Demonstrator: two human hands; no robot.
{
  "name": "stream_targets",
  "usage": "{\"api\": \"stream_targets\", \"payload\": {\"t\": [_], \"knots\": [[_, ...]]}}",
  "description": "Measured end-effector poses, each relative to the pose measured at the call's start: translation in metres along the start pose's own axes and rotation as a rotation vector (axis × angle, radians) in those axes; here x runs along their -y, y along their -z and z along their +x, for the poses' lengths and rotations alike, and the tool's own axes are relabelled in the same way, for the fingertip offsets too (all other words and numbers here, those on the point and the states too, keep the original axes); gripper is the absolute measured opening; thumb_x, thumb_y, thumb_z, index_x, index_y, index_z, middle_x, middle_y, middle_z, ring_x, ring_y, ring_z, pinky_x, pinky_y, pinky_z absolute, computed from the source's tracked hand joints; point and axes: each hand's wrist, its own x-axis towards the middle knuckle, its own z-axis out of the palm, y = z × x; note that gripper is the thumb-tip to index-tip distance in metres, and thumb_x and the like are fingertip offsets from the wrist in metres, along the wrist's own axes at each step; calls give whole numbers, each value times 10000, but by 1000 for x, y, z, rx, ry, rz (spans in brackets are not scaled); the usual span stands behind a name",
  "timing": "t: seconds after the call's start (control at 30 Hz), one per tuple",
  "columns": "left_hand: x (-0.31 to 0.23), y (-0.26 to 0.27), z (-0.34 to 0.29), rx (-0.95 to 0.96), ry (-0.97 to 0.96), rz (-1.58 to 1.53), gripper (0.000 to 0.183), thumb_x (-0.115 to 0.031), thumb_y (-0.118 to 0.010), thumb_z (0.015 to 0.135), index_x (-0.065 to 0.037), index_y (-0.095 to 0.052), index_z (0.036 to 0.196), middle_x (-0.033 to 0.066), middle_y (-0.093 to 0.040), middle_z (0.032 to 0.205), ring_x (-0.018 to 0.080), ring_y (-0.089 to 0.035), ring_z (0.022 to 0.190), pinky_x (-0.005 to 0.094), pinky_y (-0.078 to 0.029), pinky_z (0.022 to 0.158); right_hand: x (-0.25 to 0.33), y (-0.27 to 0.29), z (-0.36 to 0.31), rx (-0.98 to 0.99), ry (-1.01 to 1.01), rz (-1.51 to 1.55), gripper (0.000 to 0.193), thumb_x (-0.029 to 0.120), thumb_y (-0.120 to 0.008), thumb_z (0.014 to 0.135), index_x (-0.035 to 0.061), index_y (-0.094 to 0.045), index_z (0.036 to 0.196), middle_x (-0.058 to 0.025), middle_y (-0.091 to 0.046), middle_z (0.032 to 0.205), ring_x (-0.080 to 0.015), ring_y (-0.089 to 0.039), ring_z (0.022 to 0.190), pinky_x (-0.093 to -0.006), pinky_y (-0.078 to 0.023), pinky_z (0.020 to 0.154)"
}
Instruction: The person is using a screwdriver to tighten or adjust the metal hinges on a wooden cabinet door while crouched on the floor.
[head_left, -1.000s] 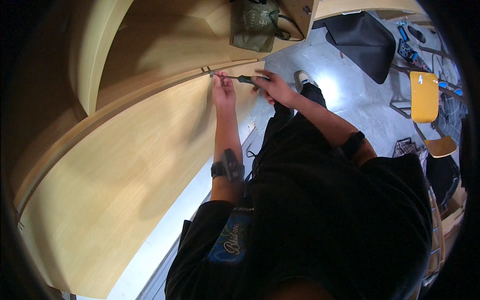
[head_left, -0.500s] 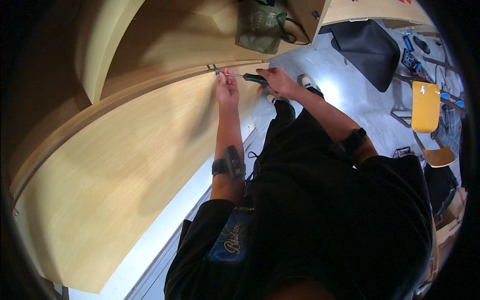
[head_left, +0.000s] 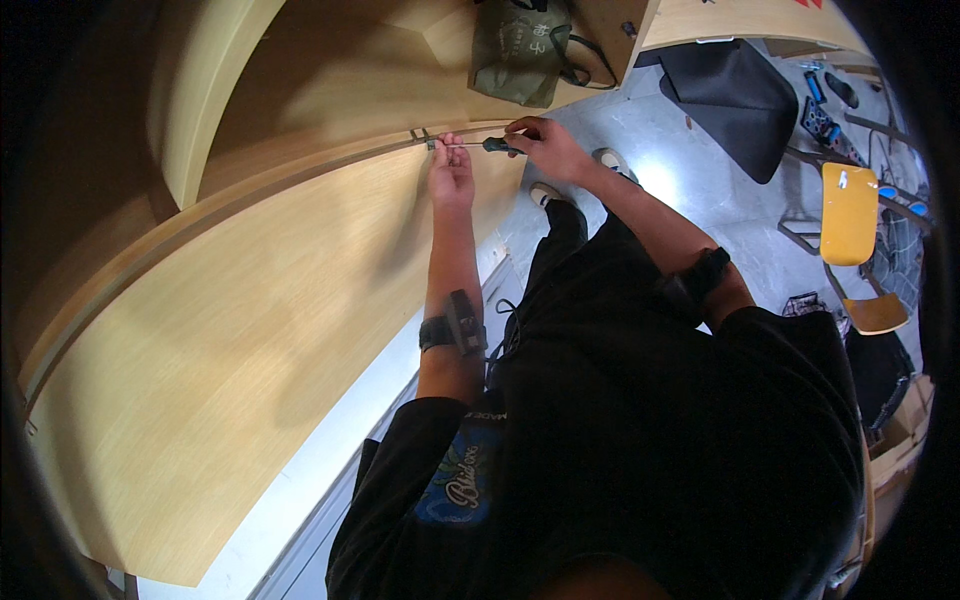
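Observation:
A screwdriver (head_left: 495, 145) with a dark handle lies nearly level along the upper edge of a light wooden door panel (head_left: 250, 330). My right hand (head_left: 550, 150) is closed round the end of its handle. The fingertips of my left hand (head_left: 452, 178) pinch together around the front of the metal shaft, beside a small metal hinge (head_left: 420, 136) at the cabinet edge. My left fingers cover the screwdriver's tip, so its contact with a screw cannot be seen.
Beyond the panel, an open cabinet holds a dark green cloth bag (head_left: 515, 55). A black chair (head_left: 735, 105) stands on the grey floor to the right. Farther right is a chair with a yellow back (head_left: 850, 213). My feet are just right of the panel.
My right hand has turned and risen slightly, with its fingers now at the handle's end. The screwdriver sits more level. My left hand stays at the hinge.

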Motion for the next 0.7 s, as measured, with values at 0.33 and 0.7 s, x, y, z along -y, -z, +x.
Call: {"api": "stream_targets", "payload": {"t": [0.33,0.7], "knots": [[-3,5,8,-21,37,-38,219,-184,-464,896,17,-512,969,69,-556,896,168,-556,840,211,-515,702,-21,3,26,209,-144,62,341,271,-435,838,-21,-596,911,-131,-642,753,-197,-618,724,-314,-455,670],[-4,4,6,10,23,13,189,-177,-475,900,-6,-530,960,43,-574,913,153,-550,854,223,-478,740,6,12,18,179,-137,165,292,224,-476,828,-42,-593,861,-118,-626,708,-171,-613,647,-306,-462,643]]}}
